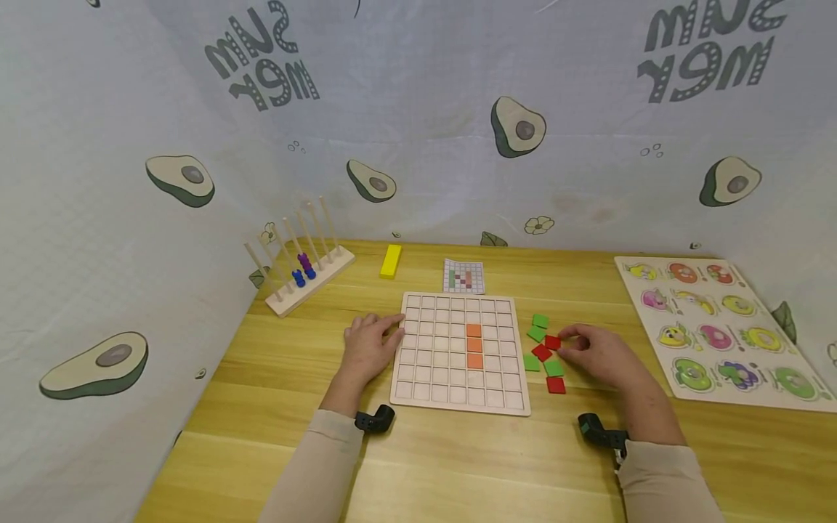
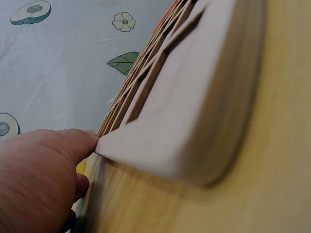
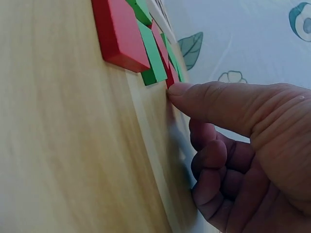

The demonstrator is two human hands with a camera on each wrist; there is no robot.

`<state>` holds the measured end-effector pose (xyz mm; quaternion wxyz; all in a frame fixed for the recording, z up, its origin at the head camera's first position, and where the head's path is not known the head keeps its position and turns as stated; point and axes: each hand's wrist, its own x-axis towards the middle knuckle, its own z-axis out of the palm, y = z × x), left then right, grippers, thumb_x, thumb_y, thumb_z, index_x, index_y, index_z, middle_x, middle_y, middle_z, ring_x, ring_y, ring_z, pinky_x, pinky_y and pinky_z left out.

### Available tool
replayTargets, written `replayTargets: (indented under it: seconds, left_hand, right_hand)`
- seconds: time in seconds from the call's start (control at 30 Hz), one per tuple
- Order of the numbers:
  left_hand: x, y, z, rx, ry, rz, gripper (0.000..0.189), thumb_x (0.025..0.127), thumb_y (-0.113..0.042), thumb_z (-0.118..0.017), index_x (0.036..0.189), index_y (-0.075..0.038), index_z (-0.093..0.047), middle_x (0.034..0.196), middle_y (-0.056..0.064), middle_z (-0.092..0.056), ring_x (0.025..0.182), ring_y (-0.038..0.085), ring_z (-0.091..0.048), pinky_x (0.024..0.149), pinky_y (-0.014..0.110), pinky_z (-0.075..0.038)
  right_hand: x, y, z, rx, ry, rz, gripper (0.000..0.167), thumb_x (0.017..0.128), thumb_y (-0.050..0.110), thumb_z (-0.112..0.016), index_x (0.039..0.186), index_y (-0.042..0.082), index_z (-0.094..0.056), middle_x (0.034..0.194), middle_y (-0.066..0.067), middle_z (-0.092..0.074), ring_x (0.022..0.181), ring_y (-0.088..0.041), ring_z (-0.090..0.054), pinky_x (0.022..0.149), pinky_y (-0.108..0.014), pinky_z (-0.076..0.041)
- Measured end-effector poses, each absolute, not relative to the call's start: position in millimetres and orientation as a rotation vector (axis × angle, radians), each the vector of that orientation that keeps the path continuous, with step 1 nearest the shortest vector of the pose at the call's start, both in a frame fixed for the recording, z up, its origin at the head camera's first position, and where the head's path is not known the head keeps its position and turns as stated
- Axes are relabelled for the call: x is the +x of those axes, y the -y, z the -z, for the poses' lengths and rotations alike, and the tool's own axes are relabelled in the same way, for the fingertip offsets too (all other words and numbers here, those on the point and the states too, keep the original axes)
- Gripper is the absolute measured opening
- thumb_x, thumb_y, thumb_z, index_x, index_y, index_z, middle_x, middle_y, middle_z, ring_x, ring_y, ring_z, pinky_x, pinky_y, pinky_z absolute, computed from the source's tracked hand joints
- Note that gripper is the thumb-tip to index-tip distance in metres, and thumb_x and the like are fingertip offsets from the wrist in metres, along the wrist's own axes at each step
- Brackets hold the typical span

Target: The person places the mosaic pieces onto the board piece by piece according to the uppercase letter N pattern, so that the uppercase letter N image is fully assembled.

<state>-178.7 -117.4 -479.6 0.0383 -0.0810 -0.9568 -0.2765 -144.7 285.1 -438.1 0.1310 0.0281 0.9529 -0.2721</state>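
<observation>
A wooden grid board (image 1: 418,396) lies flat, with three orange square tiles (image 1: 474,345) stacked in one column of its cells. My left hand (image 1: 369,349) touches the board's left edge with thumb and forefinger extended; in the left wrist view a digit (image 2: 80,143) meets the rim. Right of the board lie several loose green tiles (image 1: 532,362) and red tiles (image 1: 556,385). At that group's right side, my right hand (image 1: 598,354) pinches a red tile (image 1: 552,342) by its edge between thumb and forefinger. The other right fingers curl below the thumb (image 3: 218,102).
Behind the board lies a small printed pattern card (image 1: 464,277). A yellow block (image 1: 391,261) sits to its left. Further left stands a wooden peg rack (image 1: 314,280) with blue and purple beads. A fruit puzzle board (image 1: 713,327) lies at right. A patterned curtain (image 1: 431,181) borders the table.
</observation>
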Motion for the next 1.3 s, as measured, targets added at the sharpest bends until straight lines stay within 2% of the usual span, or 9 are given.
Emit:
replayTargets:
  seconds: [0.43, 0.9, 1.3]
  left_hand:
    - [-178.4, 117.6, 478.4, -0.248, 2.94, 0.846, 0.035, 0.101, -0.038, -0.062, 0.135, -0.029, -0.068, 0.101, 0.003, -0.064, 0.09, 0.021, -0.046, 0.08, 0.039, -0.032]
    - [-179.0, 118.4, 477.1, -0.248, 2.94, 0.848, 0.035, 0.101, -0.038, -0.062, 0.135, -0.029, -0.068, 0.102, 0.004, -0.065, 0.09, 0.022, -0.046, 0.08, 0.039, -0.032]
    - [-179.3, 118.5, 477.4, -0.245, 2.946, 0.849, 0.036, 0.102, -0.039, -0.061, 0.135, -0.03, -0.068, 0.099, 0.003, -0.063, 0.088, 0.021, -0.043, 0.079, 0.037, -0.031]
  right_hand:
    - [-144.5, -285.0, 437.7, 0.081, -2.783, 0.788, 0.032, 0.1, 0.023, -0.065, 0.125, 0.003, -0.061, 0.093, -0.011, -0.059, 0.082, -0.023, -0.052, 0.068, -0.032, -0.039]
    - [-142.4, -268.4, 424.8, -0.032, -2.796, 0.871, 0.036, 0.097, 0.03, -0.07, 0.123, 0.006, -0.064, 0.089, -0.006, -0.059, 0.077, -0.019, -0.051, 0.064, -0.03, -0.04]
    - [-141.6, -247.8, 419.6, -0.166, -2.758, 0.948, 0.027, 0.093, 0.026, -0.076, 0.112, 0.009, -0.066, 0.083, -0.003, -0.058, 0.074, -0.018, -0.051, 0.06, -0.026, -0.041]
